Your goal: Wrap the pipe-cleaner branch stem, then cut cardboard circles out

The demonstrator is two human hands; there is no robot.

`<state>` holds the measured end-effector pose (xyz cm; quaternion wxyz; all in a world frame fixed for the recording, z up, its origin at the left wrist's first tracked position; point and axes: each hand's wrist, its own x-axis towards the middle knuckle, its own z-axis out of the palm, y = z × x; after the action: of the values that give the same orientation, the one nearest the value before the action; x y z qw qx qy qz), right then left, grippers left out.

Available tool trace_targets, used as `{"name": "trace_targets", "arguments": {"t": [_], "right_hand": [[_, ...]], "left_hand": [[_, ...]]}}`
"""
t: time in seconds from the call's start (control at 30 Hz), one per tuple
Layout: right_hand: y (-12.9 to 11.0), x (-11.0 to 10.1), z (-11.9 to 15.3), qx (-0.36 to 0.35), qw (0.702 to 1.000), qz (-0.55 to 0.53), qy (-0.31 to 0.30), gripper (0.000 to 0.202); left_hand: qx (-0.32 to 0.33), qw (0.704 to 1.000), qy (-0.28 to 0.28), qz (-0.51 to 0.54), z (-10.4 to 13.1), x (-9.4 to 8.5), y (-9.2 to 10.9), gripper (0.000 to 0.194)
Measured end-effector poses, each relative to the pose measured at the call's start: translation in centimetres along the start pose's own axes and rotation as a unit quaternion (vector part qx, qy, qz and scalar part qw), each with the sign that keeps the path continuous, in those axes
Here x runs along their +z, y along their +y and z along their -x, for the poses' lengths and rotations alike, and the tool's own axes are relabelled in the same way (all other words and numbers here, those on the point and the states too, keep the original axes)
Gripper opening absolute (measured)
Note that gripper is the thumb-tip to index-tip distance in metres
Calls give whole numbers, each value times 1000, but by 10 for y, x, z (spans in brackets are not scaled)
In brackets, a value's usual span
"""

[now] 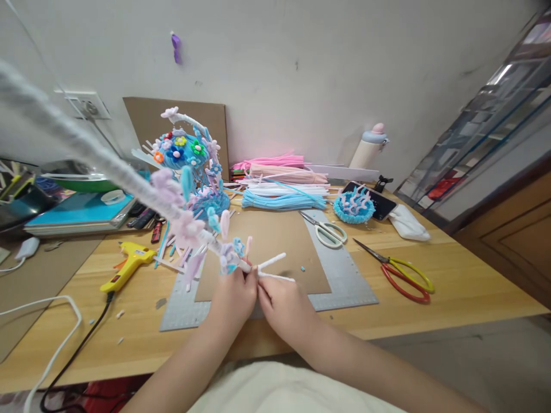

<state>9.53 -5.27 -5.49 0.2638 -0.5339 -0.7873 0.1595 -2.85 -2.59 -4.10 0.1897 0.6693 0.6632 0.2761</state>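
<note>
My left hand [235, 292] is closed round the lower end of a long white wrapped stem [120, 178], which slants up past the left edge of the view. Pink, lilac and blue pipe-cleaner flowers [188, 228] sit along the stem. Pressed against it, my right hand [284, 301] pinches the stem's end, its fingertips partly hidden. Two white pipe-cleaner ends [273, 261] stick out to the right above my right hand. Beneath both hands lies a brown cardboard sheet [275, 235] on a grey cutting mat [353, 292].
A yellow glue gun [129, 264] lies at left. White-handled scissors [329, 234] and red-and-yellow scissors [407, 278] lie at right. Bundled pipe cleaners [284, 198], a flowered blue pipe-cleaner piece [189, 152], a blue fuzzy piece [353, 207] and a bottle [368, 148] stand behind.
</note>
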Motion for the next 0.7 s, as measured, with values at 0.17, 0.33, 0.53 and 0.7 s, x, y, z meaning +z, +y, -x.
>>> {"name": "trace_targets", "arguments": {"t": [0.17,0.33,0.53,0.7], "right_hand": [[6,9,-9,-18,988,139,-59,23],[12,20,-22,-29,990,128,-45,23],[28,5,-29,-59,998,-15,-24,22],[56,-10,-38,-9,997,-68,-19,18]], "left_hand": [[31,996,-83,-29,-18,3,-3,16],[77,987,-133,-46,-43,7,-16,15],[121,980,-156,-25,-63,11,-34,14],[126,980,-154,-14,-66,12,-37,9]]}}
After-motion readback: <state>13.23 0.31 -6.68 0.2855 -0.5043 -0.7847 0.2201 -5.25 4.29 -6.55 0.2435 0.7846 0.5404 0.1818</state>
